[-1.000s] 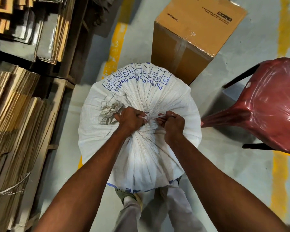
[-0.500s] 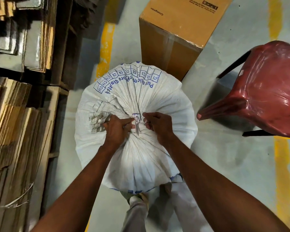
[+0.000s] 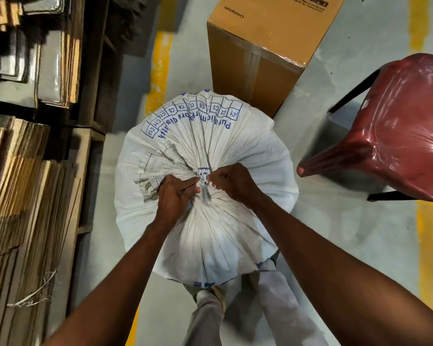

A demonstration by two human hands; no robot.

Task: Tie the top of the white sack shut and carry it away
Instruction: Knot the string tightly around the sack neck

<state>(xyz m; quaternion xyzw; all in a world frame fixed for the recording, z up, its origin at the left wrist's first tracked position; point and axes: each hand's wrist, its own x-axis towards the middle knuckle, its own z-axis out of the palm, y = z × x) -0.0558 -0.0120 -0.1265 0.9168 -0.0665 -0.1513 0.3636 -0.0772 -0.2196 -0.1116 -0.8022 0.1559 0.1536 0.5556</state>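
Note:
A full white woven sack (image 3: 225, 233) with blue print stands upright on the floor between my feet. Its mouth is gathered into a bunch at the top middle, and the frayed end (image 3: 158, 166) fans out to the left. A thin white tie strip (image 3: 203, 193) crosses the gathered neck and one end hangs toward me. My left hand (image 3: 176, 196) pinches the strip from the left of the neck. My right hand (image 3: 231, 182) pinches it from the right. The knot itself is hidden between my fingers.
A tall brown cardboard box (image 3: 260, 58) stands just behind the sack. A dark red plastic chair (image 3: 395, 131) is close on the right. Stacks of flattened cardboard (image 3: 23, 196) on wooden pallets line the left. Yellow floor lines (image 3: 430, 245) run along both sides.
My hands, held apart with the strip stretched between them a second ago, have come together at the sack's neck. The strip's end now hangs down toward me.

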